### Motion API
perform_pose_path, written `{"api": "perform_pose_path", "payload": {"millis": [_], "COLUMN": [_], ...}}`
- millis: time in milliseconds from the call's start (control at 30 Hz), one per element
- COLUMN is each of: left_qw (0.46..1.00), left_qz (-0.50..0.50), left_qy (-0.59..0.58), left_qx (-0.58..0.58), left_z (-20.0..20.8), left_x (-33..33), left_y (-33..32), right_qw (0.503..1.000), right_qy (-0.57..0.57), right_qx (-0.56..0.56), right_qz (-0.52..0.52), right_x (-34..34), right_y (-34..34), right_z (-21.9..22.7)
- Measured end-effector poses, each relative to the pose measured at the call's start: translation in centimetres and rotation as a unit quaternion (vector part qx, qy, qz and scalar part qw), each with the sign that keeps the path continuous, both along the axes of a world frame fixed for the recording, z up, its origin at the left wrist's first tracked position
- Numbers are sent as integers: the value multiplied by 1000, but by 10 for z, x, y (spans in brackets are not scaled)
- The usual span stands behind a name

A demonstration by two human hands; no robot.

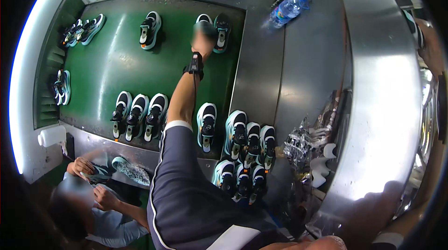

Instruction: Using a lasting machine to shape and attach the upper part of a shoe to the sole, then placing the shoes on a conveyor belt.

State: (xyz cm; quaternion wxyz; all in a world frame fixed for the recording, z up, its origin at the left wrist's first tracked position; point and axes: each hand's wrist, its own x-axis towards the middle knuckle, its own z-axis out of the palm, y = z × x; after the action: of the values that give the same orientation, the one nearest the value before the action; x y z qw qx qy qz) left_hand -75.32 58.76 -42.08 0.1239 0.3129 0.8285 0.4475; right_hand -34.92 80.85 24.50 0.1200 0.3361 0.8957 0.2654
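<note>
My left hand (203,44) reaches far over the green belt (112,68), on the near end of a black-and-white sneaker (204,18). Its fingers are blurred, so their grip does not show. Close beside it on the right lies a dark sneaker (222,33) with a pale teal sole. At the far right edge my right hand (431,47) is closed on another sneaker (413,28), which is partly cut off by the picture's rim.
More sneakers stand on the belt, including a near row (136,117); several crowd the metal ledge (256,86). Water bottles (289,8) lie at its far end. Crumpled foil (301,142) sits beside the bright metal housing (380,124). At lower left, a co-worker (105,198) handles a shoe.
</note>
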Motion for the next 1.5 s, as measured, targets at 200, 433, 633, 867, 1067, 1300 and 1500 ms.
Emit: {"api": "perform_pose_path", "payload": {"millis": [200,433,633,867,1067,1300,1500], "left_qw": [995,966,692,356,281,187,118], "left_qz": [-39,-142,-500,-684,-707,-878,-910], "left_qy": [90,-81,-516,-618,-647,-415,-266], "left_qx": [-28,202,71,154,-46,-146,-295], "left_z": [-31,28,240,405,412,362,331], "left_x": [-23,114,367,570,692,796,919], "left_y": [-58,-192,-352,-398,-538,-749,-873], "right_qw": [990,925,824,609,428,156,53], "right_qy": [133,368,557,735,806,781,667], "right_qx": [36,74,37,28,121,460,599], "right_qz": [9,-64,-96,-297,-391,-393,-441], "right_x": [26,132,215,303,365,389,397], "right_y": [-86,-298,-510,-713,-911,-1116,-1272], "right_z": [-27,25,-16,-95,-182,-288,-303]}}
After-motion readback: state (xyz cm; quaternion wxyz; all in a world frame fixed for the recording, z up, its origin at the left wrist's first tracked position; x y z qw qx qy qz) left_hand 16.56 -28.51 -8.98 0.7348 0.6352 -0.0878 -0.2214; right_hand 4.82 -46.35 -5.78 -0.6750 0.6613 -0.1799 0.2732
